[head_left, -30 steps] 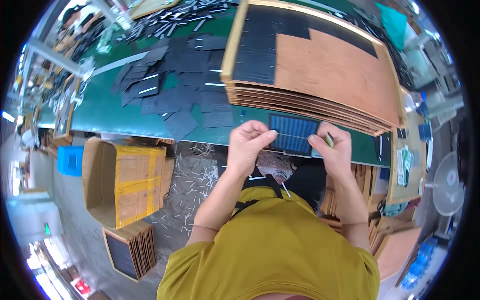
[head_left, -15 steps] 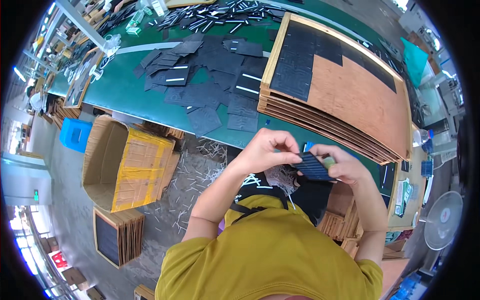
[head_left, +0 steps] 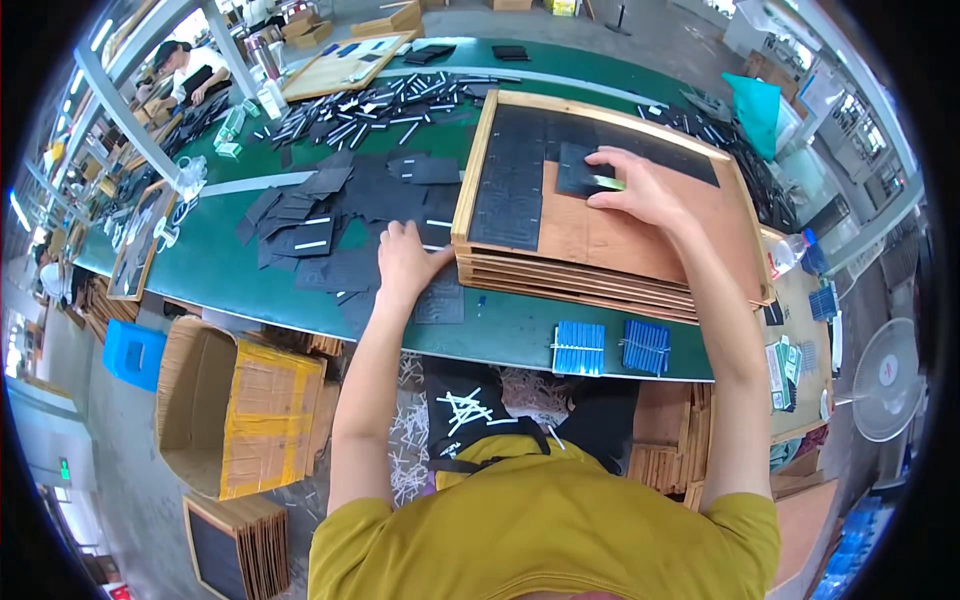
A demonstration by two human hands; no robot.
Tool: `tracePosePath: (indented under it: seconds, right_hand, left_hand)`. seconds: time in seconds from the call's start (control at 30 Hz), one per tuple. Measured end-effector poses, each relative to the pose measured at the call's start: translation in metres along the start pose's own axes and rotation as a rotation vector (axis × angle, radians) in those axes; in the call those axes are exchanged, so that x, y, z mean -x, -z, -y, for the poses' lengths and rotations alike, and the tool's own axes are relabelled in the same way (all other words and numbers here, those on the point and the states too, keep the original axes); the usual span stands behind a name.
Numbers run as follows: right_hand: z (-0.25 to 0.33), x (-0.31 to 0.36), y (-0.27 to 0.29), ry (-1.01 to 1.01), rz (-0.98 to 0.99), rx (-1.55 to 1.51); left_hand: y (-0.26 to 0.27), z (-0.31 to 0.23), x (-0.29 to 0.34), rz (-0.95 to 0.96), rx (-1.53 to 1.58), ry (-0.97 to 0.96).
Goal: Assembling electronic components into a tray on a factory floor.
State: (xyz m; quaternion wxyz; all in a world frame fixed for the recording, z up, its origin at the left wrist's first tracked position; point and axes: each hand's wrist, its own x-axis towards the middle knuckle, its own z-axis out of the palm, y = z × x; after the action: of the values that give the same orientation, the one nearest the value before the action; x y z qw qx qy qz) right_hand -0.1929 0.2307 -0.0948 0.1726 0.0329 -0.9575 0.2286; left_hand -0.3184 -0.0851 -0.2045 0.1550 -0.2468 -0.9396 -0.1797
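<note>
My right hand (head_left: 645, 190) is over the top wooden-framed tray (head_left: 630, 225), thumb and fingers closed around the edge of a small dark rectangular sheet (head_left: 572, 168). A thin yellow-green item (head_left: 608, 183) shows between those fingers; its kind is unclear. The sheet lies over the tray's brown board, beside black sheets (head_left: 510, 190) covering the tray's left and far parts. My left hand (head_left: 405, 262) rests with fingers apart on loose black sheets (head_left: 385, 190), some with white strips. Its thumb comes close to the tray's near left corner.
More trays are stacked under the top one. Two blue ribbed bundles (head_left: 578, 348) lie at the table's (head_left: 400, 340) near edge. Behind are many black strips (head_left: 370, 110). A cardboard box (head_left: 270, 420) stands at left, a fan (head_left: 888, 375) at right. Another person (head_left: 195, 72) sits far left.
Both hands were together near my lap on a dark ridged piece. The right has moved up over the tray with a dark sheet; the left has let go and moved left onto the loose sheets.
</note>
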Motion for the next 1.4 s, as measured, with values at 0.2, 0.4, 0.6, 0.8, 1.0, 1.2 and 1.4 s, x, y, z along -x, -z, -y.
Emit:
tracePosePath:
  seconds: [0.2, 0.4, 0.6, 0.8, 1.0, 1.2, 1.4]
  right_hand:
    - [-0.008, -0.021, -0.004, -0.072, 0.181, -0.108]
    - [-0.002, -0.024, -0.006, -0.087, 0.196, -0.111]
    - [-0.017, -0.021, -0.013, -0.023, 0.122, -0.181]
    - [0.054, 0.024, 0.013, -0.077, -0.194, -0.370]
    - [0.084, 0.107, -0.004, -0.048, -0.145, -0.302]
    - [0.084, 0.145, -0.028, -0.114, -0.320, -0.201]
    - [0.116, 0.155, -0.056, -0.382, -0.209, -0.730]
  left_hand:
    - [0.002, 0.026, 0.001, 0.164, 0.035, 0.017]
    - [0.006, 0.062, 0.003, 0.192, 0.638, 0.225]
    - [0.040, 0.028, 0.058, -0.449, 0.877, 0.103]
    - [0.077, -0.016, 0.093, -0.712, 0.476, -0.667]
    - [0.075, -0.040, 0.092, -0.672, 0.529, -0.800]
    - [0.067, -0.085, 0.110, -0.314, 0.872, -0.404]
    - [0.057, -0.141, 0.138, 0.438, 2.172, 0.522]
